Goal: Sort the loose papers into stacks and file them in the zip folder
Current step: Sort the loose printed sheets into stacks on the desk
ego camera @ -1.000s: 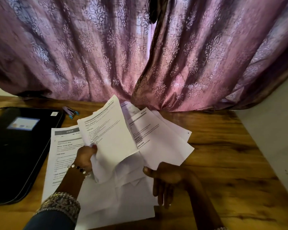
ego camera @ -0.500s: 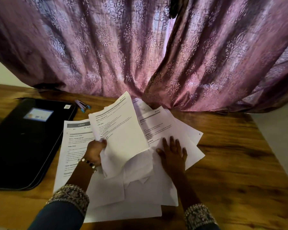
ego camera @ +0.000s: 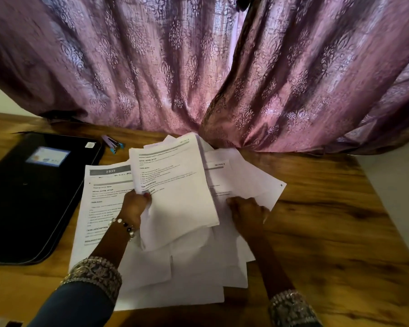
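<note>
Change since half a second ago: the right hand (ego camera: 247,212), then flat and spread on the sheets, has shifted rightward and now curls around the near edge of the fanned sheets (ego camera: 250,180); the left hand (ego camera: 134,206) keeps its pinch on the raised sheaf.

Head view, single view.

Item, loose papers (ego camera: 189,267): white, thin, rectangular, printed with grey header bars and black text; overlapping untidily at the centre of the surface (ego camera: 328,232). Exact count cannot be told.
- One raised sheaf (ego camera: 175,190), a few sheets thick, tilted up, its lower left edge pinched between thumb and fingers of the left hand.
- One flat sheet headed "2939" (ego camera: 102,199), lying to the left beneath the left wrist.
- Fanned sheets to the right, one marked "SECTION"; the right hand's fingers are closed narrowly on their lower edge.

Item, zip folder (ego camera: 33,197): one, black, smooth, rounded corners, lying flat at the left, just beside the papers, bearing one pale label.

Item, pens (ego camera: 112,142): small cluster, lilac and blue, behind the folder's far corner; number unclear.

Item, curtain (ego camera: 198,67): mauve, glossy, damask-patterned, heavily pleated, hanging behind.

Surface: wood-grain, warm brown.

Wrists: two embroidered metallic cuffs; one beaded bracelet (ego camera: 125,226), left.
</note>
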